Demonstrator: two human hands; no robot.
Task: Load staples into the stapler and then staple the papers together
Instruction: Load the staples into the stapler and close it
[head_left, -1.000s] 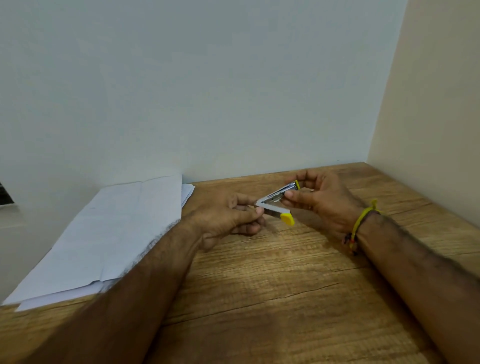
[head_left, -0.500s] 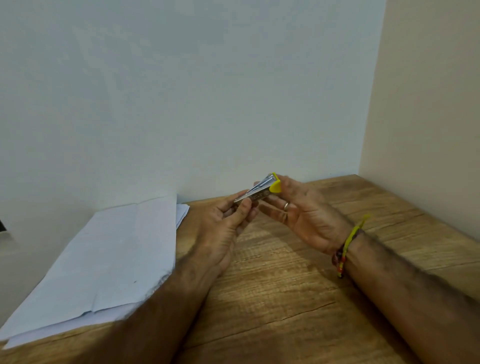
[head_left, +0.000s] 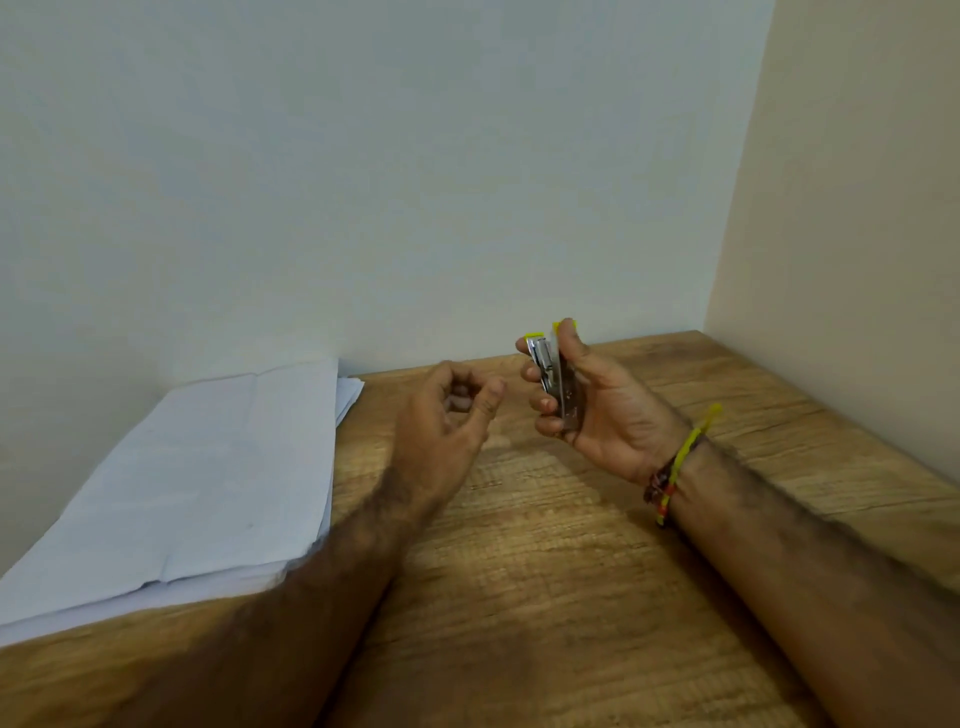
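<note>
The right hand (head_left: 597, 415) holds the small metal stapler (head_left: 557, 382) upright above the worktop (head_left: 545, 545), fingers curled round one side and the thumb pressing the other, so that grip is closed on it. The stapler's yellow ends show at the top, level with the thumb tip. Whether its arms are fully shut, or whether staples are seated inside, cannot be told.

The left hand (head_left: 447, 415) hovers just left of the stapler, not touching it, fingers loosely curled toward the thumb. No staples can be seen in that grip; it looks empty.

Risks, as I judge them: the stapler is held only between fingertips and thumb, so a shift of hold could let it slip down onto the wood. If the magazine is not fully latched, tipping it upright could spill the strip, and such small pieces would be hard to find against the wood grain. A fingertip near the stapler's mouth could get pinched when it is squeezed.

The stack of white papers (head_left: 197, 483) lies well left of the stapler, one edge against the back wall (head_left: 415, 182). A side wall (head_left: 857, 208) stands to the stapler's right, limiting swing there. Bare wood lies in front of the stapler and beneath both forearms.
</note>
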